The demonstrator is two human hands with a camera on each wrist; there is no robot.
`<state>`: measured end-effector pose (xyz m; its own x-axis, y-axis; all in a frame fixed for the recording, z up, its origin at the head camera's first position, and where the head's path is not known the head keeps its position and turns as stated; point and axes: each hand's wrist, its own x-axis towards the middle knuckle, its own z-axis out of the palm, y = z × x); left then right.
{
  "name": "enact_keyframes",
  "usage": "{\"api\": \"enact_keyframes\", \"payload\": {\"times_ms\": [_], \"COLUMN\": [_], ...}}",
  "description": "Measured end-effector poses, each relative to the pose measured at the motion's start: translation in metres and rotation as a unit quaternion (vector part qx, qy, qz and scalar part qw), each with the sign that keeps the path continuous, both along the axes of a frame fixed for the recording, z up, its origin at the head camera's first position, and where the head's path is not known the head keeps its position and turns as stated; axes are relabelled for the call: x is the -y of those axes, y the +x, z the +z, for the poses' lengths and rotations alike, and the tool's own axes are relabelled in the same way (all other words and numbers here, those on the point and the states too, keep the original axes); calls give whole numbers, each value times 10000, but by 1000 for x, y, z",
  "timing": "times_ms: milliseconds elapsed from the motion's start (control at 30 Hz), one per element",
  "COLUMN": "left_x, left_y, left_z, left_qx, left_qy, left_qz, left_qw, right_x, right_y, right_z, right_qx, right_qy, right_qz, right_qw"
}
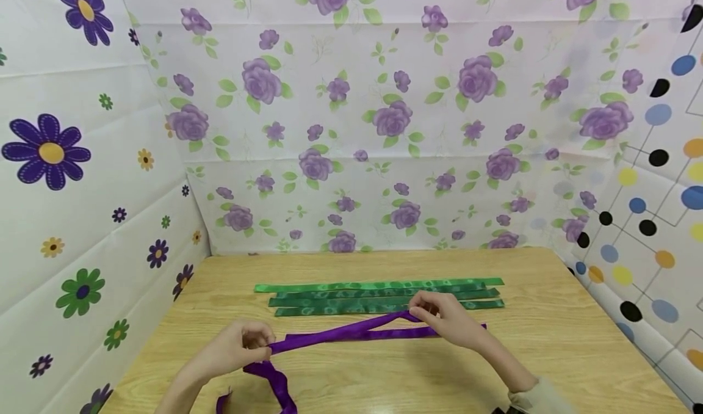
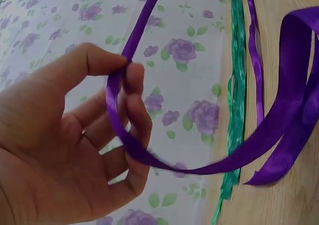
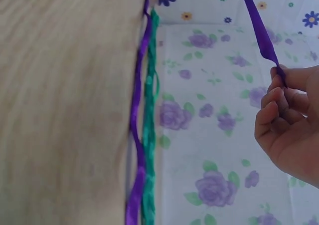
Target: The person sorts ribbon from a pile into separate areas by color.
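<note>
A purple ribbon (image 1: 340,332) is stretched above the table between both hands. My left hand (image 1: 238,348) pinches it between thumb and index finger; in the left wrist view the ribbon (image 2: 115,103) loops down past the other, loosely curled fingers. Its loose length hangs in a curl (image 1: 279,386) beside the left hand. My right hand (image 1: 447,319) pinches the ribbon's other end, and the tip shows between the fingers in the right wrist view (image 3: 269,45). Beneath, a second purple ribbon (image 1: 395,334) lies flat on the table, partly hidden by the right hand.
Behind the purple ribbons, several green ribbons (image 1: 340,308) lie side by side on the wooden table (image 1: 351,383), the farthest one (image 1: 379,285) brighter. A flowered cloth (image 1: 351,188) stands at the back, with patterned cloths on the left (image 1: 99,218) and right (image 1: 648,255).
</note>
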<state>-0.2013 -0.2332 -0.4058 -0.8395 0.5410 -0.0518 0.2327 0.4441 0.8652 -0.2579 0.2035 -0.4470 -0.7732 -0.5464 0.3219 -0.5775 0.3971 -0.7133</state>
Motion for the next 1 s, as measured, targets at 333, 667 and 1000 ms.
{"api": "enact_keyframes", "payload": {"times_ms": [333,667,1000], "left_x": [-4,13,30], "left_y": [4,-2,-6], "left_z": [0,-7,-14], "left_qx": [-650,-808,-648], "left_qy": [-1079,-1732,-1844], "left_qz": [1768,2589,2258], "left_qw": [9762,9468,9544], "right_x": [-19,-49,-104], "right_y": [4,4,-11], "right_z": [23,25,9], "right_qx": [-844,-524,422], "right_qy": [-585,-334,125], "right_qz": [-5,-363,-77], "right_qw": [9947,9974,9990]}}
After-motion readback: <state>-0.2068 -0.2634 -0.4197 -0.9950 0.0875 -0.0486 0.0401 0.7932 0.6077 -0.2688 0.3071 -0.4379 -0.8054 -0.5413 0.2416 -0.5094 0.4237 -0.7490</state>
